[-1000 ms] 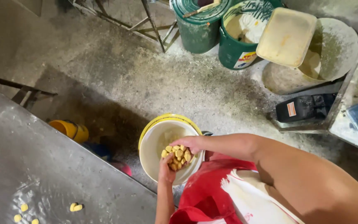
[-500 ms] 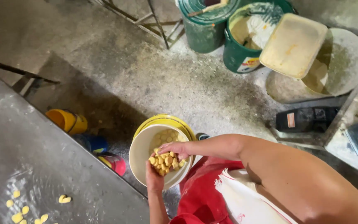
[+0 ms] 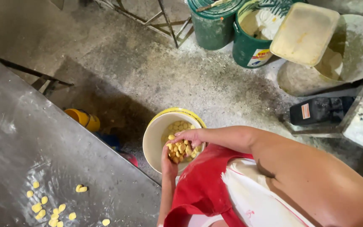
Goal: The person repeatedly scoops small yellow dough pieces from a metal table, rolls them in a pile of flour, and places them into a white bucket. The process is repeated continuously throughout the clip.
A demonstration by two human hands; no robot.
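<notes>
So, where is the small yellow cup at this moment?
The yellow cup lies on the concrete floor, left of the white bucket and just beyond the metal table edge.

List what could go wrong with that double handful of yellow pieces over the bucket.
1. The yellow pieces are heaped loosely between the left hand and right hand; some could slip through the gaps, probably into the white bucket, possibly onto the dirty concrete floor.
2. The bucket sits right at the edge of the metal table, so a lift toward the scattered pieces could knock some off against it.
</notes>
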